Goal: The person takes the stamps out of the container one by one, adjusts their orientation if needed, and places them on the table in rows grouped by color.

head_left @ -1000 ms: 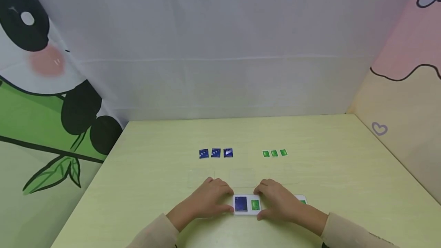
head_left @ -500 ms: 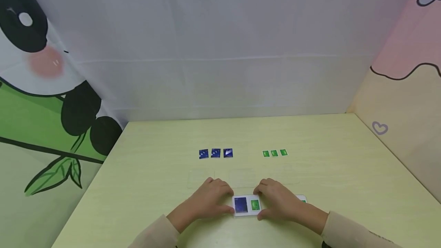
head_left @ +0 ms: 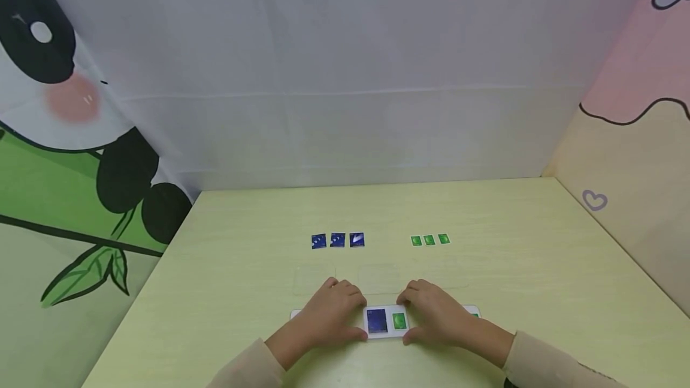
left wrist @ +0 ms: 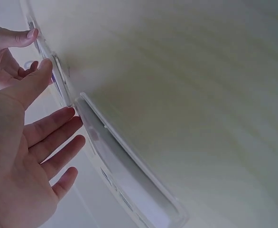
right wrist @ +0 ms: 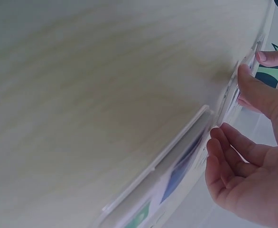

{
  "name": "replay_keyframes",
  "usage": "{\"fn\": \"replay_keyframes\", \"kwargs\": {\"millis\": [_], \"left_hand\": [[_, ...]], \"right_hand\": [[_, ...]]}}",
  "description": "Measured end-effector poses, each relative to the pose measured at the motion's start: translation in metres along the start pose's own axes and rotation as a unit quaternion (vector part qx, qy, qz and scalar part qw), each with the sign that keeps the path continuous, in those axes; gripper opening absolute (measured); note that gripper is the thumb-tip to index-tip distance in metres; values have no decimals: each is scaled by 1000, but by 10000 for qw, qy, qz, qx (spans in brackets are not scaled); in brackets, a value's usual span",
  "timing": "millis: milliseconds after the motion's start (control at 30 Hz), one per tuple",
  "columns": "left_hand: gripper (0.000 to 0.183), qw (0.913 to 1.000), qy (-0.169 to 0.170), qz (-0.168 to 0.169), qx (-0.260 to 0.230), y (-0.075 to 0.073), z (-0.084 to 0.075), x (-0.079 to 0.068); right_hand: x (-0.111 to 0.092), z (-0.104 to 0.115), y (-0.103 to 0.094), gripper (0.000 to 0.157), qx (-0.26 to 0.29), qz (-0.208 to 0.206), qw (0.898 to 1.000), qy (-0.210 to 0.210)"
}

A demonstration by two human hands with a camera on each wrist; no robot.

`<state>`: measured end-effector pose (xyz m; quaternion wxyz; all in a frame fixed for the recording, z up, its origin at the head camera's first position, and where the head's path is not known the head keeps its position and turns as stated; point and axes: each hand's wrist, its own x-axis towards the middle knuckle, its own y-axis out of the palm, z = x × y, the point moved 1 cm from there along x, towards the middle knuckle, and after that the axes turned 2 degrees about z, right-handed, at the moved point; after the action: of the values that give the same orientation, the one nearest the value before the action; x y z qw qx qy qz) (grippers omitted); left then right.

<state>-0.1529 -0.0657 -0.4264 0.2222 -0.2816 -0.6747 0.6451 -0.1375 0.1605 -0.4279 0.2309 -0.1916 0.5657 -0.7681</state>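
Observation:
A flat white case (head_left: 390,322) lies near the table's front, with a dark blue square and a smaller green one on its face. My left hand (head_left: 333,315) holds its left end, thumb on the near edge and fingertips at the far corner. At the other end my right hand (head_left: 436,315) grips it the same way. Under my left hand, mostly hidden, a second white case (head_left: 294,314) shows a corner; its long rim fills the lower left wrist view. A third case (head_left: 471,310) sits partly behind my right hand, its blue and green squares visible in the right wrist view.
Farther back lie a row of small blue cards (head_left: 338,240) and a row of small green cards (head_left: 429,240). Faint clear rectangles (head_left: 377,278) lie between these rows and my hands. A white cloth wall (head_left: 345,106) rises behind the table.
My left hand has shifted slightly to the right, and a corner of the left white case now shows beside it. The right hand and the middle case stay nearly still.

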Motion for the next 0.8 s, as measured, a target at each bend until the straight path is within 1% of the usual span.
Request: {"fn": "replay_keyframes", "kwargs": {"millis": [167,300,600,800], "left_hand": [[52,9999,37,-35,128,0,-1,0],[52,9999,37,-24,116,0,-1,0],[51,10000,16,-36,90,1,-1,0],[51,9999,33,-61,122,1,-1,0]], "right_hand": [[-1,-2,1,55,-14,2,10000,32],[-2,-2,0,53,14,36,10000,55],[-2,-3,-1,53,-210,-142,9995,-183],[-2,-5,0,53,-270,-234,9990,-261]]}}
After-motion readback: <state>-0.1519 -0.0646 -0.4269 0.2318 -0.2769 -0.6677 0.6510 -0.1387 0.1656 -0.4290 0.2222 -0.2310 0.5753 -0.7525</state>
